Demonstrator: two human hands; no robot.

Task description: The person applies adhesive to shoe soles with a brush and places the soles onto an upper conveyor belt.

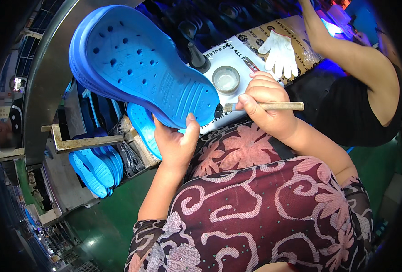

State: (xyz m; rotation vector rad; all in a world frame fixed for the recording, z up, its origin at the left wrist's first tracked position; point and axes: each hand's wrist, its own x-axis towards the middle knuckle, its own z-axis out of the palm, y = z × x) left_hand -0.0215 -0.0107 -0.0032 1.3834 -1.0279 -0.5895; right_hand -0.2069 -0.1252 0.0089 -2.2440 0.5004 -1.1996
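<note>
Left hand: the left hand grips the heel end of a blue perforated clog, thumb pressed on the ribbed sole, fingers hidden behind it, holding the shoe sole-up and tilted above the lap.
Right hand: the right hand is closed around the wooden handle of a small brush, held level, its dark bristles touching the heel edge of the clog.
Clog: raised between the person's chest and the bench, toe pointing up and to the left, vent holes showing across the forepart.
Second clog: another blue clog lies just below and behind the held one, partly covered by it.
Bench: a small round tin of pale liquid sits on a printed cardboard sheet, near the brush hand; a black cone-tipped bottle stands just beside the tin.
Glove: a white knitted glove lies flat on the cardboard beyond the right hand.
Stock: a stack of blue soles stands on edge at lower left, under a metal bracket.
Neighbour: a second person's arm in a black top reaches across the upper right.
</note>
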